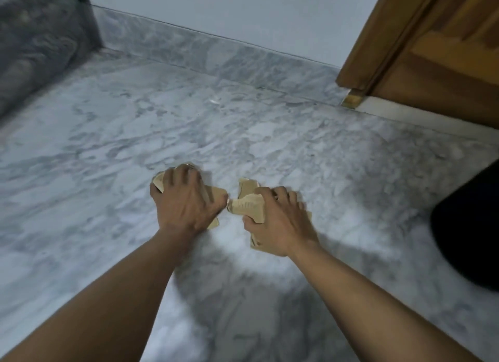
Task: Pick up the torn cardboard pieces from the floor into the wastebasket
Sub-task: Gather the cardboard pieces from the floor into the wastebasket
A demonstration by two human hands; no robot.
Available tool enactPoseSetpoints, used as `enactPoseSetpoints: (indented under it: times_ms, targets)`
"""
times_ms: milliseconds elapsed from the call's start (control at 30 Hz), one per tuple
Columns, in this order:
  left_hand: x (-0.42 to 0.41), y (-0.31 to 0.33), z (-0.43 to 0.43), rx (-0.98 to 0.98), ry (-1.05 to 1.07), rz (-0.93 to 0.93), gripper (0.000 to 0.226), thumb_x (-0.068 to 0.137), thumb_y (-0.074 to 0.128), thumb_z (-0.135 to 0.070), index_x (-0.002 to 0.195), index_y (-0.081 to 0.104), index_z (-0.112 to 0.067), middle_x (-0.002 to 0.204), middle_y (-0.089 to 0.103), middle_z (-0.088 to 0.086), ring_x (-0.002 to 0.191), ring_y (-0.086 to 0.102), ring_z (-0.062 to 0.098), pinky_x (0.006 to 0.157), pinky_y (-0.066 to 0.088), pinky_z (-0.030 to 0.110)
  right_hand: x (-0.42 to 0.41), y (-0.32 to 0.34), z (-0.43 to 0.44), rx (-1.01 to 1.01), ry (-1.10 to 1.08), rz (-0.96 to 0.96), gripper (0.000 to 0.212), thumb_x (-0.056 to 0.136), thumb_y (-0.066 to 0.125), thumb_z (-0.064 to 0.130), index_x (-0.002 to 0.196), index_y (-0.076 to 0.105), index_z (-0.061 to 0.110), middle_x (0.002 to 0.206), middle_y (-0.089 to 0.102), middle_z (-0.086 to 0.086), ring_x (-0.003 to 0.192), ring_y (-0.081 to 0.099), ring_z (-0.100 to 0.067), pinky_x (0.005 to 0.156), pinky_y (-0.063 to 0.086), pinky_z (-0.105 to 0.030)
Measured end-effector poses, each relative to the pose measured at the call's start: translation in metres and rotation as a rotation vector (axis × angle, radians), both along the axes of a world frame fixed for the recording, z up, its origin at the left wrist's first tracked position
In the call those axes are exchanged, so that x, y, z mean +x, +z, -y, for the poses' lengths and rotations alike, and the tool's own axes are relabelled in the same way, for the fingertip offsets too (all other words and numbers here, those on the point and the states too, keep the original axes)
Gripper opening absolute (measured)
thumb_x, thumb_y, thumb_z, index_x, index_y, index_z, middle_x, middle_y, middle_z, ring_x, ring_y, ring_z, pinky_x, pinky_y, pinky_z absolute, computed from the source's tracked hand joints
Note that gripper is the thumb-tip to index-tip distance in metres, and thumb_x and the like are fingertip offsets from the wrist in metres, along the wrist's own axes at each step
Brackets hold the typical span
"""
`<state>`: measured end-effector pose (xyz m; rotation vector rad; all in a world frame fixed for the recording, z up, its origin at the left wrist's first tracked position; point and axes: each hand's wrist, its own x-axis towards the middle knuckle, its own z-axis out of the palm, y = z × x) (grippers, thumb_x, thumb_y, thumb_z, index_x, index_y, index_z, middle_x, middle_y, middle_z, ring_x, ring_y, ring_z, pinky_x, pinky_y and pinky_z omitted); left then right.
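Note:
Brown torn cardboard pieces lie on the grey marble floor (135, 135) in the middle of the view. My left hand (183, 199) presses down on one bunch of cardboard pieces (216, 194), fingers curled over them. My right hand (278, 221) grips a second bunch of cardboard pieces (248, 202), crumpled between thumb and fingers. The two hands sit side by side, nearly touching. A black rounded shape (469, 226) at the right edge may be the wastebasket; I cannot tell.
A wooden door (437, 43) and its frame stand at the back right. A marble skirting (216, 53) runs along the pale wall. A dark grey patterned cloth or bedding (35, 43) fills the back left corner.

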<state>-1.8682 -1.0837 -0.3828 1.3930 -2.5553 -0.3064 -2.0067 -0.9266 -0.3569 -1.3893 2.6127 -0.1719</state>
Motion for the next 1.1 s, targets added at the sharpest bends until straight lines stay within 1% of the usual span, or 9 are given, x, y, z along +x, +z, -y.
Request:
enactPoseSetpoints:
  times_ms: [67,200,300,467,567,700,800,933,1100]
  targets:
    - [0.010,0.004,-0.023,-0.009,-0.005,0.006,0.086,0.067,0.048,-0.087,0.122,0.056,-0.021,0.136,0.047,-0.001,0.130,0.039,0.030,0.098,0.036,0.058,0.007,0.000,-0.024,0.007,-0.039,0.021,0.065,0.078,0.049,0.070,0.130,0.045,0.032,0.126,0.047,-0.001,0.119,0.039,-0.027,0.099,0.039,-0.045]
    - [0.021,0.013,-0.066,-0.012,-0.016,0.091,0.099,0.061,0.042,-0.097,0.127,0.053,-0.024,0.135,0.048,0.000,0.125,0.039,0.033,0.089,0.043,0.055,0.021,-0.007,-0.072,0.002,-0.153,-0.092,0.072,0.075,0.045,0.078,0.123,0.049,0.024,0.128,0.049,-0.005,0.122,0.042,-0.029,0.099,0.035,-0.047]
    - [0.022,0.014,-0.088,0.014,0.009,0.089,0.099,0.057,0.040,-0.102,0.120,0.054,-0.027,0.129,0.050,0.000,0.121,0.039,0.033,0.084,0.045,0.053,0.029,-0.016,-0.095,-0.121,-0.271,-0.101,0.067,0.074,0.057,0.068,0.117,0.052,0.016,0.116,0.057,-0.010,0.109,0.054,-0.034,0.088,0.041,-0.047]
    - [0.028,0.019,-0.116,-0.042,-0.026,0.090,0.079,0.071,0.041,-0.092,0.107,0.066,-0.026,0.123,0.057,-0.002,0.116,0.043,0.034,0.083,0.041,0.048,0.041,-0.008,-0.110,-0.185,-0.393,0.117,0.071,0.077,0.067,0.050,0.136,0.042,0.020,0.123,0.055,-0.010,0.113,0.054,-0.032,0.092,0.040,-0.042]
    - [0.032,0.023,-0.127,-0.060,-0.018,0.023,0.066,0.082,0.048,-0.080,0.103,0.073,-0.022,0.119,0.061,-0.002,0.113,0.045,0.034,0.080,0.041,0.044,0.044,-0.005,-0.116,-0.181,-0.385,0.154,0.060,0.077,0.067,0.047,0.127,0.048,0.020,0.122,0.055,-0.008,0.108,0.056,-0.029,0.087,0.043,-0.039]
    - [0.031,0.028,-0.128,-0.029,-0.030,-0.055,0.054,0.083,0.058,-0.070,0.096,0.078,-0.021,0.113,0.065,-0.005,0.108,0.046,0.032,0.078,0.047,0.041,0.038,0.003,-0.125,-0.210,-0.369,0.223,0.056,0.078,0.070,0.043,0.126,0.049,0.022,0.122,0.050,-0.003,0.102,0.060,-0.029,0.082,0.047,-0.037]
    - [0.026,0.030,-0.130,-0.005,-0.097,-0.090,0.046,0.081,0.061,-0.065,0.091,0.078,-0.023,0.108,0.066,-0.007,0.104,0.045,0.030,0.077,0.047,0.036,0.022,0.021,-0.128,-0.262,-0.387,0.236,0.057,0.076,0.073,0.044,0.126,0.052,0.028,0.124,0.051,-0.001,0.105,0.060,-0.027,0.083,0.045,-0.035]
    - [0.013,0.042,-0.143,0.051,-0.104,-0.175,0.036,0.081,0.067,-0.056,0.089,0.077,-0.023,0.105,0.066,-0.008,0.100,0.039,0.024,0.069,0.035,0.029,-0.002,0.054,-0.133,-0.317,-0.455,0.222,0.060,0.074,0.073,0.048,0.126,0.052,0.028,0.122,0.052,-0.001,0.106,0.060,-0.028,0.086,0.048,-0.036]
    - [-0.005,0.068,-0.152,0.144,-0.118,-0.253,0.026,0.078,0.072,-0.054,0.080,0.072,-0.028,0.103,0.064,-0.011,0.105,0.043,0.024,0.061,0.033,0.030,-0.017,0.081,-0.150,-0.329,-0.483,0.170,0.062,0.073,0.073,0.051,0.126,0.052,0.028,0.121,0.050,-0.001,0.104,0.061,-0.028,0.087,0.051,-0.038]
